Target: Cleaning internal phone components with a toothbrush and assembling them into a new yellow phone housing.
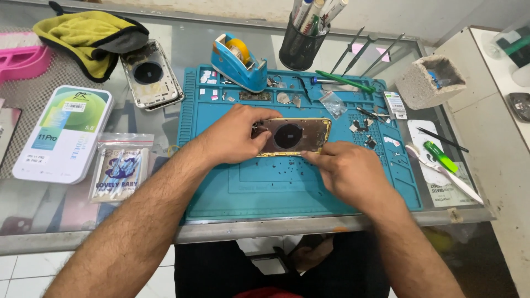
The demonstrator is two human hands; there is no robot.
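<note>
A gold-rimmed phone housing (295, 135) lies open side up on a blue repair mat (276, 190), showing a dark round coil inside. My left hand (234, 135) grips its left end, fingers curled over the edge. My right hand (348, 171) rests at the housing's lower right edge, thumb and forefinger pinched against the frame. Whether those fingers hold a small part or tool is hidden.
A second phone housing (150, 74) lies beyond the mat's left corner, near a yellow cloth (88, 36). A blue tape dispenser (237, 62), pen cup (301, 47), tweezers (361, 52), green tool (345, 81), white box (63, 132), swab packet (118, 168) and scissors (441, 171) surround the mat.
</note>
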